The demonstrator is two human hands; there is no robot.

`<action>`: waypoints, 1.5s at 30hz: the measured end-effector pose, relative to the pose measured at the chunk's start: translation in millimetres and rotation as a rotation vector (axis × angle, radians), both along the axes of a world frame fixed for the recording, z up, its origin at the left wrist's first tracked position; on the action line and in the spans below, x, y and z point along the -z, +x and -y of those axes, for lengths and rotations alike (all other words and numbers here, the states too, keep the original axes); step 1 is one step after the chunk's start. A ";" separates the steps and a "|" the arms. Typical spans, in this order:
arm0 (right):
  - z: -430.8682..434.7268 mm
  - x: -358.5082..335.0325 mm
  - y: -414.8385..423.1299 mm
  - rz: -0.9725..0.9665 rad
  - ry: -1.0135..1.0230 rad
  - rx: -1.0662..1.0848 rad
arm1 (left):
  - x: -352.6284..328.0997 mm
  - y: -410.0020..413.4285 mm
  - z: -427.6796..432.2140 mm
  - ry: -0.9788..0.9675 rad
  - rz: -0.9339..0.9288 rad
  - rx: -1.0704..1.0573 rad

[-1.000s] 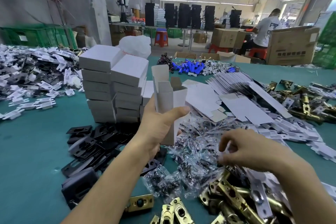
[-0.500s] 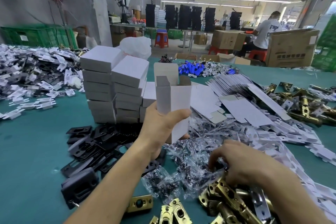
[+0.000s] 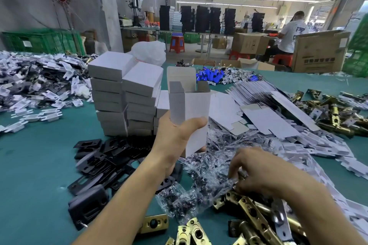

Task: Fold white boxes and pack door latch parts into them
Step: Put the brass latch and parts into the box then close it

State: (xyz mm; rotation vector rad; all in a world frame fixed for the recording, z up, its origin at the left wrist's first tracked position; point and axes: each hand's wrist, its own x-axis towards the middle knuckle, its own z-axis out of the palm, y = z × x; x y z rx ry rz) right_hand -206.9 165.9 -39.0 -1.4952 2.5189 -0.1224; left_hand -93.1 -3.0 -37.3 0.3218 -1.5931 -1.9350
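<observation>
**Box held, flaps open**

Left hand (image 3: 177, 135) clamped around an upright white cardboard box (image 3: 189, 105), top flaps open. At 4 o'clock, right hand (image 3: 258, 169) curls into clear plastic bags (image 3: 203, 181); grip unclear. Brass latch bolts (image 3: 254, 217) lie at 6 o'clock.

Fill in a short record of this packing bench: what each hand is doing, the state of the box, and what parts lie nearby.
Left hand: left hand grips the white box
Box state: upright, top flaps open, held above the table
Right hand: right hand down among the clear plastic bags, fingers curled; what they hold cannot be told
Near front: brass latches
Left of box: stack of closed white boxes
Right of box: flat box blanks
Front left: black plates
Surface: green table
</observation>
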 end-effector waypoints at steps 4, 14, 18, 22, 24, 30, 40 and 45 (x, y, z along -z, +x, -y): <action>-5.2 1.7 -3.8 -0.008 0.079 0.023 | -0.4 0.7 1.7 0.018 -0.011 0.012; -4.0 -10.4 0.7 -0.231 -0.118 -0.068 | 1.6 0.6 -0.2 0.007 0.005 0.031; -11.6 -25.8 -9.6 -0.275 -0.527 0.121 | 4.2 -0.3 0.7 -0.059 0.025 0.028; -17.7 -33.3 -13.2 -0.082 -0.930 0.301 | 11.0 -0.3 1.1 -0.173 0.131 0.115; -18.5 -36.7 -11.6 0.070 -1.070 0.349 | 15.1 -0.9 0.3 -0.242 0.231 0.184; -3.2 -43.6 15.3 0.411 -1.232 0.271 | 23.5 -2.0 -0.6 -0.400 0.276 0.317; 9.1 -44.7 31.2 0.382 -1.204 0.189 | 28.2 -1.7 -7.6 -0.468 0.236 0.415; 3.0 -47.6 29.3 0.266 -1.140 0.218 | 32.8 -2.5 -10.0 -0.463 0.281 0.372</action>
